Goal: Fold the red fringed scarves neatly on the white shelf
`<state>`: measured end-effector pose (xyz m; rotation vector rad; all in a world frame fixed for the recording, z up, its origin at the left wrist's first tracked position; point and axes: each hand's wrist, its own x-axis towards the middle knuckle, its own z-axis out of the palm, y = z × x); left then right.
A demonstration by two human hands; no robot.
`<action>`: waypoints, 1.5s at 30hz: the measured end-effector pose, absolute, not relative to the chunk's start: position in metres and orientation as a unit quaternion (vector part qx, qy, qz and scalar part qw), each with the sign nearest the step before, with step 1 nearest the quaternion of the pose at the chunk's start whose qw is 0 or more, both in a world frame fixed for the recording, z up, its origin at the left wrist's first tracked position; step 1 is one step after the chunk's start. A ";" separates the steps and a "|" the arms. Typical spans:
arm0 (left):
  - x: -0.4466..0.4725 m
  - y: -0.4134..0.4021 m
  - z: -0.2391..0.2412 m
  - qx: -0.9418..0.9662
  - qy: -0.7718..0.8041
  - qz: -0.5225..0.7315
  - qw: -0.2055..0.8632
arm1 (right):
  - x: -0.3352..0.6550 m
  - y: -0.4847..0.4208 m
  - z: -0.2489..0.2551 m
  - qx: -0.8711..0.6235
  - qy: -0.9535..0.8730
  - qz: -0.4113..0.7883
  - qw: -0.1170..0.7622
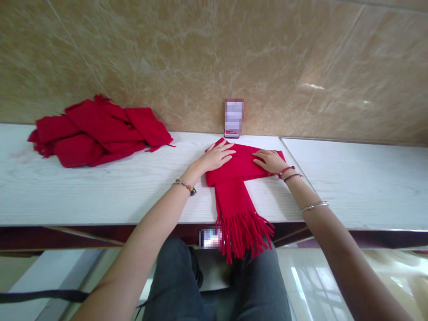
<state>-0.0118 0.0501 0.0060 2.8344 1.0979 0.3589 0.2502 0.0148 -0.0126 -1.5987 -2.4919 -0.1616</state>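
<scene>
A red scarf [234,196] lies partly folded on the white tabletop in front of me. Its fringed end hangs over the front edge toward my knees. My left hand [219,157] rests flat on the left part of the folded band, fingers spread. On the right part of the same band lies my right hand [269,161], its fingers stretched out and pressing on the cloth. Both palms face down, so what is under them is hidden.
A loose heap of red scarves [100,133] sits at the left by the wall. A phone [233,118] leans upright against the marble-patterned wall [214,53] behind the folded scarf. The white tabletop [361,183] has a seam right of my right hand.
</scene>
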 end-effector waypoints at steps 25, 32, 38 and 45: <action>0.007 -0.002 0.015 0.973 0.225 -0.026 0.050 | 0.266 0.023 -0.018 -0.554 -0.820 -0.107 0.093; -0.031 -0.005 0.011 0.978 0.193 0.016 0.076 | 0.266 0.025 -0.022 -0.555 -0.816 -0.124 0.102; -0.041 -0.011 0.012 0.976 0.178 0.038 0.117 | 0.262 0.023 -0.020 -0.569 -0.806 -0.129 0.099; -0.033 -0.012 0.009 0.954 0.273 0.028 0.122 | 0.256 0.018 -0.013 -0.578 -0.799 -0.129 0.108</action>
